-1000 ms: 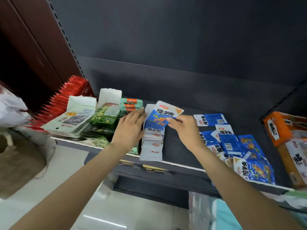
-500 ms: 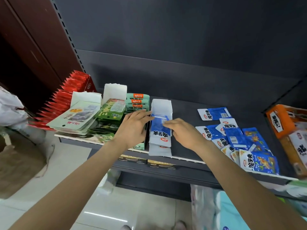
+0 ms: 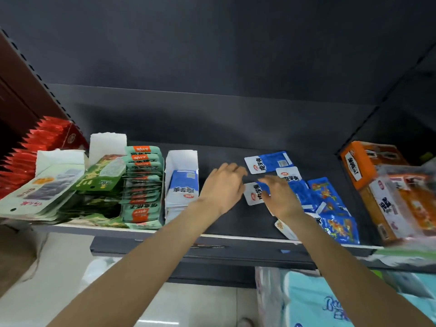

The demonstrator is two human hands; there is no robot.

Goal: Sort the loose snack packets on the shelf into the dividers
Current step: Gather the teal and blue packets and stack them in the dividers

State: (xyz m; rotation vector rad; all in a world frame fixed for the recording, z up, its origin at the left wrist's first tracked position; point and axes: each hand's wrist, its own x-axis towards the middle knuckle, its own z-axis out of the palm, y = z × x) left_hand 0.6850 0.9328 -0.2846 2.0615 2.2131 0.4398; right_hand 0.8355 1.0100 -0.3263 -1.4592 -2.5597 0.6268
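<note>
1. The dark shelf (image 3: pixel 219 223) ran from left to right, with a pale strip along its near edge and a dark back panel behind it.
2. At the right end stood orange snack boxes (image 3: pixel 377 185), some under clear wrap.
3. At the far left stood a row of red packets (image 3: pixel 35 147); just right of them lay pale flat packets (image 3: pixel 42 192) in a white divider, then dark green packets (image 3: pixel 101 178), then a stack of light green packets (image 3: pixel 141 182).
4. The white divider (image 3: pixel 181 159) right of the light green stack held blue-and-white packets (image 3: pixel 184 190) lying flat in a stack, toward its near end.
5. The loose blue snack packets (image 3: pixel 330 208) lay scattered on the right half of the shelf, overlapping one another, from the far middle to the near edge.
6. The left hand (image 3: pixel 221 187) was over bare shelf between the white divider and the loose pile, fingers spread and relaxed, gripping nothing.
7. The right hand (image 3: pixel 278 197) was over the left edge of the loose pile, fingers extended and slightly bent above one blue-and-white packet (image 3: pixel 253 195); I could not tell whether the fingers touched it.
8. One lone packet (image 3: pixel 266 161) lay farthest back, apart from both hands.
</note>
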